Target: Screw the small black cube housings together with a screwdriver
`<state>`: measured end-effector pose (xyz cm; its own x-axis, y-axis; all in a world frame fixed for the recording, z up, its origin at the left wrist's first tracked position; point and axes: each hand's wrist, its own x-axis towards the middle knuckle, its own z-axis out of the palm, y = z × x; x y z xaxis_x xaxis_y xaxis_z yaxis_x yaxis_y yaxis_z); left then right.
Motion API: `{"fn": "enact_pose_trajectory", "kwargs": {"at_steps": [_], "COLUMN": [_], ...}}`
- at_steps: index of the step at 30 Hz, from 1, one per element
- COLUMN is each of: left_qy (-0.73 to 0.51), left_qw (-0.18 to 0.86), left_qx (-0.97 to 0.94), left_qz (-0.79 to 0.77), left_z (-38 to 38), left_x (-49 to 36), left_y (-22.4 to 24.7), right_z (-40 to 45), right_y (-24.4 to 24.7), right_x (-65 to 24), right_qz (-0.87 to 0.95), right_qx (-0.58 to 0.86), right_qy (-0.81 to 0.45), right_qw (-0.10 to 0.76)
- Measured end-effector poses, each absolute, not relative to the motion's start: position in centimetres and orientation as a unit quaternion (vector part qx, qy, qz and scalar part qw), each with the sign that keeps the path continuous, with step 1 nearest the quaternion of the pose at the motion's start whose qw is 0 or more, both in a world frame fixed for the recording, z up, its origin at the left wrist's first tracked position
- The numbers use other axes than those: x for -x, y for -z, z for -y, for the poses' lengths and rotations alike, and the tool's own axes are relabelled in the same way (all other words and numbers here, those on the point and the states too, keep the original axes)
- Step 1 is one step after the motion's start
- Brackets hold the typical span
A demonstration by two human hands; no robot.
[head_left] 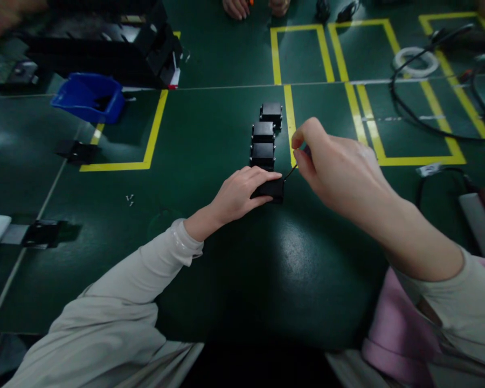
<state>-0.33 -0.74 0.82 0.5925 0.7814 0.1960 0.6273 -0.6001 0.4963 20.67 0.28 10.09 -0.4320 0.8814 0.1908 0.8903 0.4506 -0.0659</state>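
On the green table, my left hand (pixel 244 191) grips a small black block (pixel 272 189) between thumb and fingers. My right hand (pixel 327 161) pinches a thin dark tool (pixel 291 172), whose tip meets the right side of that block near its upper corner. Three similar black blocks stand in a column just beyond: a near one (pixel 262 154), a middle one (pixel 263 131) and a far one (pixel 271 113), set slightly to the right. Most of the tool's upper end is hidden in my right fingers.
A blue bin (pixel 89 98) and a stack of black trays (pixel 105 48) stand at the left. Several small screws (pixel 130 200) lie left of my hand. Black cables (pixel 412 116) and a white ring (pixel 416 61) are at the right. Another person's hands (pixel 237 7) show at the top.
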Motion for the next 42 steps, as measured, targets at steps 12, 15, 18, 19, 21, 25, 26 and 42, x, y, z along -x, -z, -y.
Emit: {"fn": "enact_pose_trajectory", "kwargs": {"at_steps": [12, 15, 18, 19, 21, 25, 26, 42], "left_qy": [-0.211, -0.208, -0.208, -0.208, -0.208, -0.21, -0.213, -0.186], "left_qw": [0.19, 0.188, 0.187, 0.187, 0.19, 0.19, 0.188, 0.152], "left_qx": [-0.864, -0.864, -0.865, -0.864, -0.864, -0.868, -0.869, -0.9], "left_qz": [-0.415, -0.419, -0.418, -0.418, -0.417, -0.408, -0.405, -0.364], "left_z": [1.0, 1.0, 0.9, 0.9, 0.9, 0.8, 0.8, 0.7], "left_x": [0.3, 0.4, 0.5, 0.5, 0.6, 0.8, 0.9, 0.8], "left_y": [-0.6, -0.6, -0.5, -0.5, -0.4, -0.3, -0.3, -1.0], "right_z": [0.5, 0.6, 0.5, 0.5, 0.4, 0.2, 0.1, -0.9], "right_y": [-9.3, -9.1, -8.9, -8.8, -8.5, -7.9, -7.8, -8.2], "right_x": [-20.7, -20.9, -21.2, -21.2, -21.3, -21.4, -21.4, -22.3], "right_qz": [0.833, 0.834, 0.83, 0.829, 0.826, 0.823, 0.822, 0.798], "right_qx": [0.53, 0.527, 0.533, 0.533, 0.528, 0.512, 0.51, 0.54], "right_qy": [0.013, 0.008, -0.007, -0.018, -0.041, -0.05, -0.048, -0.119], "right_qw": [0.157, 0.166, 0.164, 0.169, 0.192, 0.242, 0.248, 0.238]}}
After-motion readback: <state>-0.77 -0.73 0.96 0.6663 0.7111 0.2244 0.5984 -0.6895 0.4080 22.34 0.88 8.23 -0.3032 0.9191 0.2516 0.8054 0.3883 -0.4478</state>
